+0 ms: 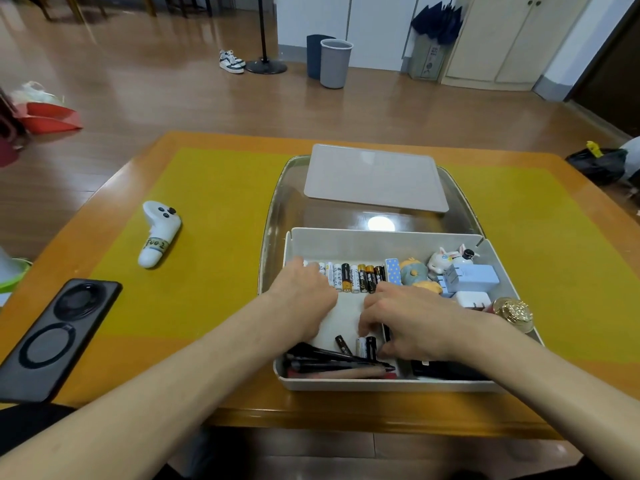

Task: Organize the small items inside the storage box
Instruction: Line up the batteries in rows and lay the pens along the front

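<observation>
Both forearms enter from bottom edge, cut off at elbows. Left hand [304,289] lies palm down inside storage box [381,242], fingers flat on left end of battery row [349,277], hiding first few cells; fingertips mostly out of sight, nothing seen gripped. Right hand [412,320] curled low over box middle, fingers bent down toward loose batteries [365,346]; whether pinching one or only touching — cannot tell, fingertips hidden under knuckles.

Storage box: pale grey, open, rectangular, sits on near half of clear tray [277,202] at tabletop [221,209] right of centre, near edge close to table front. Batteries lined upright-side-by-side along far part, white, black and gold ones. Three loose cells lie near front. Pens [332,363] piled along front wall, partly under left wrist. Dark item at front right mostly covered by right wrist, unidentifiable. Right section holds blue dotted case [393,275], small figurines [440,265], blue and white plug adapters [471,278], gold round object [514,311] partly behind hand.

Grey lid [374,176] lies flat on far part of tray, apart from box. White controller [157,233] and black phone [55,336] left on tabletop, phone's near corner cut by sleeve.
</observation>
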{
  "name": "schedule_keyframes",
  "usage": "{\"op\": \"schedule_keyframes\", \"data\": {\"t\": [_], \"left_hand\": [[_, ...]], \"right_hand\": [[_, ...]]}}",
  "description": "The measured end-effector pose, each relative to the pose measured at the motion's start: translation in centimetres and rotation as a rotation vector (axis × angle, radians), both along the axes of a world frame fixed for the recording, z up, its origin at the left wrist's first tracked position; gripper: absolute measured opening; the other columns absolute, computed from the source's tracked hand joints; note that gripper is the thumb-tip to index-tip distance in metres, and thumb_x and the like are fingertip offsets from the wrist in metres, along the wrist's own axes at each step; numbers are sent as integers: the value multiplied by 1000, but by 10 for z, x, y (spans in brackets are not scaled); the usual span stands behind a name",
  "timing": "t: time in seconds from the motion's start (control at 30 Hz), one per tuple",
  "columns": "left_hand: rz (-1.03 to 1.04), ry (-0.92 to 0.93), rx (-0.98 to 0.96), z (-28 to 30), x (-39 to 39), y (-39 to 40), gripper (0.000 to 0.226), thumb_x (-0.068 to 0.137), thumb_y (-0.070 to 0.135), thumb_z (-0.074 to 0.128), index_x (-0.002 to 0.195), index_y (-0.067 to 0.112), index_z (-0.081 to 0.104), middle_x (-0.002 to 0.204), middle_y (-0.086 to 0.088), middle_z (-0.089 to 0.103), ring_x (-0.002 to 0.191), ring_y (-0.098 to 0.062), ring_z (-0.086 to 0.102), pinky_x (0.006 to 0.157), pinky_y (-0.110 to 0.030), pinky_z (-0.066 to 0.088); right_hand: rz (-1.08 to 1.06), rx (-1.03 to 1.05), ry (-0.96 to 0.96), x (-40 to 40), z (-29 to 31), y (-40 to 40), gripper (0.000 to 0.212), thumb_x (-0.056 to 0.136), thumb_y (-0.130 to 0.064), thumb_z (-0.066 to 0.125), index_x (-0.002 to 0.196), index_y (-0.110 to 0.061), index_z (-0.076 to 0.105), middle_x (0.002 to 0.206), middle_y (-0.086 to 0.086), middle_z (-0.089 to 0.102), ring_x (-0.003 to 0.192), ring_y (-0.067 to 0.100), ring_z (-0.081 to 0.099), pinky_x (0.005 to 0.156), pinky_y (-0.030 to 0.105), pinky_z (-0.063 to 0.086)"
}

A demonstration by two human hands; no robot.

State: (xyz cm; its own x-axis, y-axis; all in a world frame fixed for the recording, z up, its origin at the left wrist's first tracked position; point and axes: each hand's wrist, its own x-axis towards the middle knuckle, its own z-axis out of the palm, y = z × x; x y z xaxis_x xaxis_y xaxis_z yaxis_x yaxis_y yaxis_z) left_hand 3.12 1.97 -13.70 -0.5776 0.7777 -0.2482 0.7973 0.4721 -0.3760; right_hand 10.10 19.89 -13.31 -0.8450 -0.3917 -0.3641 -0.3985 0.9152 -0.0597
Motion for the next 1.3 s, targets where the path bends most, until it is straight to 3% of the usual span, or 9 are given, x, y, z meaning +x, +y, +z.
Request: {"op": "schedule_keyframes", "data": {"t": [0.17,0.33,0.47,0.57,0.7,0.83,1.0,1.17,1.3], "left_hand": [[38,80,-118,-1,-7,-4,30,94,33,56,118,15,62,119,-8,63,113,-27,52,109,-48,34],[48,62,-104,-1,-11,-1,26,96,29,55,117,15,63,119,-8,64,114,-28,53,112,-50,29],[35,62,-51,2,-12,-5,28,96,28,51,116,13,63,119,-10,61,116,-31,51,116,-53,22],[3,-10,92,10,-18,-14,30,97,38,45,106,19,66,112,-5,59,112,-26,51,117,-51,20],[-13,-288,378,32,-33,-32,22,98,42,50,100,29,67,107,8,56,107,-13,48,102,-38,38],[49,-282,573,49,-40,-56,18,99,39,51,94,28,65,103,10,57,99,-12,50,79,-37,47],[115,-233,645,46,-38,-80,20,98,37,49,98,28,66,102,10,58,98,-12,52,69,-35,48],[157,-210,674,39,-42,-96,24,98,42,47,102,29,67,105,13,59,100,-12,52,74,-38,50],[164,-200,711,37,-48,-101,21,98,41,49,100,31,67,106,15,60,101,-10,51,67,-31,40]], "right_hand": [[-142,-152,118,0,-10,-9,28,91,-51,57,90,-28,72,93,-12,62,101,12,50,73,39,51],[-206,-160,192,-6,-29,-30,31,80,-55,64,66,-28,58,73,-10,54,94,17,56,59,31,33],[-294,-132,275,-19,-33,-32,31,82,-49,62,66,-23,61,80,0,62,92,23,57,56,31,33],[-361,-94,369,-26,-33,-31,34,87,-50,58,76,-19,65,79,-1,56,83,24,53,57,32,33],[-410,-123,382,-28,-32,-24,36,89,-56,53,83,-22,63,77,-6,57,82,24,59,57,33,31],[-293,-116,233,-25,-29,-21,42,78,-52,61,115,-33,54,97,-10,67,94,21,62,63,33,42],[-235,-221,189,-34,-34,-41,21,84,-23,61,102,-26,70,92,-9,67,93,17,62,74,36,54],[-171,-332,145,-47,-39,-56,15,86,-26,65,97,-34,70,85,-19,48,84,4,47,72,27,43],[-207,-402,167,-53,-39,-65,10,82,-33,76,88,-31,68,80,-17,56,76,4,52,67,27,45]]}}
